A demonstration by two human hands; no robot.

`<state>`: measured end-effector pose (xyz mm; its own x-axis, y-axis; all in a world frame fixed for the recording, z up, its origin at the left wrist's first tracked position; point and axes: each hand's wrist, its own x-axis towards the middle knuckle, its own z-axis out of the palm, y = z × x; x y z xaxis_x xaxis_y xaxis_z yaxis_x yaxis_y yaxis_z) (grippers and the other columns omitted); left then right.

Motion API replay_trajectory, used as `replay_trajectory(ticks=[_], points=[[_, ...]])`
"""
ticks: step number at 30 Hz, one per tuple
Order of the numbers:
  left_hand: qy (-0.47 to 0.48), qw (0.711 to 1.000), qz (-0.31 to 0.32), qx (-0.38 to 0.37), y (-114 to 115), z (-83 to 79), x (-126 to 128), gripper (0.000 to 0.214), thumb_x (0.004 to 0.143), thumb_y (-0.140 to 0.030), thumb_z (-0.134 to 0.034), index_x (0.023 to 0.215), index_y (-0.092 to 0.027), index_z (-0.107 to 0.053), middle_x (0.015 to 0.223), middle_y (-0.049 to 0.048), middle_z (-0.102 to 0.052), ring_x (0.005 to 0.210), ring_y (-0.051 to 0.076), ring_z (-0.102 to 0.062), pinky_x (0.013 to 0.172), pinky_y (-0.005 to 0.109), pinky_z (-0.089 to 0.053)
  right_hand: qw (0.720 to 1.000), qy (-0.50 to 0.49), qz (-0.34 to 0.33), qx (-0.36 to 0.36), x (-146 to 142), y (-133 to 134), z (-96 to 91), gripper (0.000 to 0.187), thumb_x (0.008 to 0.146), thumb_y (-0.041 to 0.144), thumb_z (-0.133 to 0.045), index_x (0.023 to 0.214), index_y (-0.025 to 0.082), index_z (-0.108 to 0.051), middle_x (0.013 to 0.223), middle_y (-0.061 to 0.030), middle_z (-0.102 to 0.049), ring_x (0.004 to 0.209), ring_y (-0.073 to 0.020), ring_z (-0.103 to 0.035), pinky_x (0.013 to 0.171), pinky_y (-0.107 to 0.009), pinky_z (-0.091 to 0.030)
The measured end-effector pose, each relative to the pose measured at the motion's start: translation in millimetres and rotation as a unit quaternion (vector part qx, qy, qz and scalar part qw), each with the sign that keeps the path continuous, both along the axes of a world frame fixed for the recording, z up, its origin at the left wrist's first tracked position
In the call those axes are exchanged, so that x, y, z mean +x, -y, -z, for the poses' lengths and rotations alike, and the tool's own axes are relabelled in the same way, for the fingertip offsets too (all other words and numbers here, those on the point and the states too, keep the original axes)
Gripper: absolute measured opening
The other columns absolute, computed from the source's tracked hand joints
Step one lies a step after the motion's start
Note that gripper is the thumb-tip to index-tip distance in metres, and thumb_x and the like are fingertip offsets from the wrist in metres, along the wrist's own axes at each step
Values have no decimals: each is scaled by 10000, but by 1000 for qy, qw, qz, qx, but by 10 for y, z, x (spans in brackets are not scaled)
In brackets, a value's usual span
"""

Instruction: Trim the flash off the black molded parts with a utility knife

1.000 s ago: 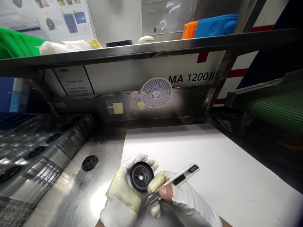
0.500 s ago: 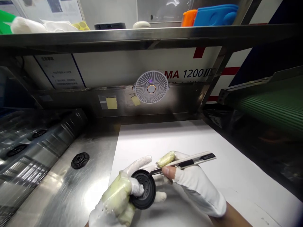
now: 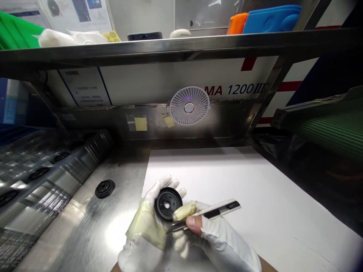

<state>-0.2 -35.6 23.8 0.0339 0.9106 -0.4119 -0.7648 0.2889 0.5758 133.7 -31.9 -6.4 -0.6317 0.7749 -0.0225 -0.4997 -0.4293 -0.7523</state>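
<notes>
Nearest, the left hand (image 3: 147, 230) was clamped around a disc (image 3: 167, 203) over the sheet's (image 3: 255, 181) left edge. The right hand (image 3: 218, 238) gripped a knife (image 3: 218, 209), blade at the disc's near rim. Farther left lay a second disc (image 3: 104, 188); far back, a fan (image 3: 189, 105).

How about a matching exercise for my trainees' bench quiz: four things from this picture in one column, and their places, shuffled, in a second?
Things
1. fan
2. knife
3. loose black disc
4. blue case

Places
A. in the right hand
B. below the shelf, at the back
C. lying on the steel counter
D. on top of the shelf

Pairs: 1-B, 2-A, 3-C, 4-D.

For reference, the left hand grips a second disc, the held black disc, which is not part of the exercise.
</notes>
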Motion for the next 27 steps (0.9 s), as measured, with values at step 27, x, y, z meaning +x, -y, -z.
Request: replay_trajectory(ticks=[27], points=[[98, 995, 17, 8, -80, 157, 39, 169, 762, -321, -563, 848, -176, -562, 781, 34, -575, 668, 173, -582, 522, 305, -481, 972, 123, 194, 45, -19, 66, -101, 186, 762, 322, -655, 778, 145, -597, 668, -36, -610, 593, -154, -567, 603, -311, -488]])
